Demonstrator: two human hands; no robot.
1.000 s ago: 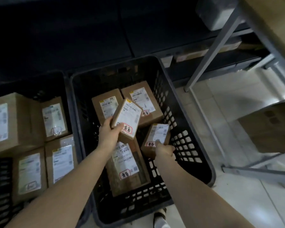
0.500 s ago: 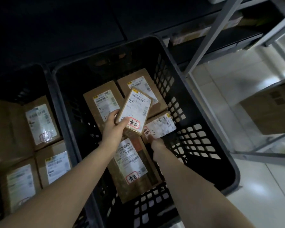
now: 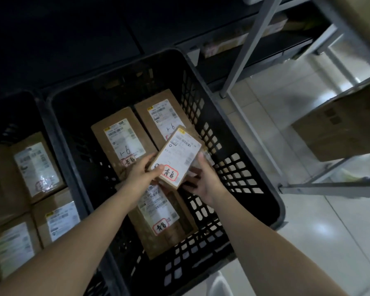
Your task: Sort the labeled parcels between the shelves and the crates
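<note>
Pretty dim room here. The floor (image 3: pixel 308 231) is pale glossy tile, and a grey metal shelf frame (image 3: pixel 244 50) stands on the right with one plain cardboard box (image 3: pixel 340 129) on its low shelf. Everything toward the back is basically black.

There are two black plastic crates side by side on the floor. The centre crate (image 3: pixel 229 167) has three parcels lying flat in it. Two sit next to each other at the back, the back-left parcel (image 3: pixel 120 137) and the back-right parcel (image 3: pixel 158 112), and one long parcel (image 3: pixel 165 221) lies at the front, partly under the arms. All have white labels, and the back-left and the long one show a red-outlined sticker.

The fourth one is the small parcel (image 3: pixel 177 154), held up tilted over the middle of that crate, label facing the camera.

Both hands are on it. The left hand (image 3: pixel 141 174) grips the lower left corner with the thumb pressed on the label. The right hand (image 3: pixel 201 180) cups the right edge with its fingers curled underneath. There's something crinkly under there too, but I can't tell what.

The left crate (image 3: pixel 13 124) shows three labelled parcels: upper parcel (image 3: pixel 36 167), middle parcel (image 3: pixel 60 218) and lower parcel (image 3: pixel 13 248).
</note>
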